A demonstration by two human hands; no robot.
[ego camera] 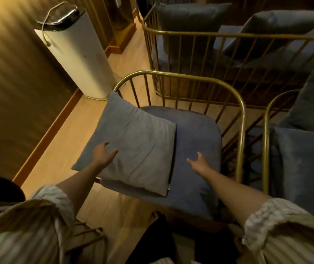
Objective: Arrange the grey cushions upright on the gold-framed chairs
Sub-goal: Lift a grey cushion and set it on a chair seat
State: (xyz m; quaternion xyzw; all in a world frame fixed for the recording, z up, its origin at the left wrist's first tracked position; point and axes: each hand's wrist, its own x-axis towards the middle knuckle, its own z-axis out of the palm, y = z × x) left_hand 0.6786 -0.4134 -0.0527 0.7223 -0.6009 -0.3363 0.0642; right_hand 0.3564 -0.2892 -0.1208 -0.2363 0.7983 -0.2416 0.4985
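A grey cushion (135, 143) lies flat and askew on the blue-grey seat (196, 141) of the nearest gold-framed chair (240, 119), its left corner hanging over the seat's edge. My left hand (103, 154) hovers over the cushion's lower left part, fingers spread, holding nothing. Over the bare seat, just right of the cushion, is my right hand (199, 161), also with fingers apart and nothing in it. A second gold-framed chair (266, 130) at the right carries grey cushions (312, 109). Behind, a third chair (163, 32) holds a cushion (186, 20) leaning upright and another (277, 29) tilted.
A tall white cylindrical appliance (78, 54) with a dark top and a cord stands on the wooden floor (61, 149) left of the chairs, against a dark wall with an orange skirting board. Dark objects lie near my feet at the bottom.
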